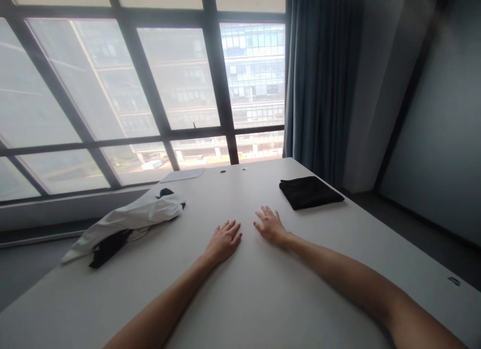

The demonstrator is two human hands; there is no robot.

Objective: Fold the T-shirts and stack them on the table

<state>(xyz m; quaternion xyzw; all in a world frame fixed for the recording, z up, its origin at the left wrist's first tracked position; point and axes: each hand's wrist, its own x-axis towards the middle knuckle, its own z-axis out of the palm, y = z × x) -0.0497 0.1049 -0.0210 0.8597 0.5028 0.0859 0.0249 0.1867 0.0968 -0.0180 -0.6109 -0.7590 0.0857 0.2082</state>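
On the right edge of the white desk (pixel 293 299) there is a small dark mark (pixel 454 280), but it is too tiny to read. A flat pale sheet (pixel 183 175) lies at the far left corner, and I cannot tell if it has words on it.

The left hand (pixel 224 240) is palm down on the desk. Its grip is loose and flat, with the fingers a little bit apart. The right hand (pixel 271 226) is palm down too. Its grip is loose, with the fingers spread and a bit bent. The two hands are near each other, with a strip of bare desk between them.

The black cloth (pixel 311 192) is folded into a neat, flat shape. It lies just past the right hand, a little to the right, and is not touching it. The white and black cloth (pixel 141 216) is in a messy, long heap on the left side of the desk, well apart from the left hand. Behind the desk are big windows (pixel 176 78) and a blue curtain (pixel 319 83).
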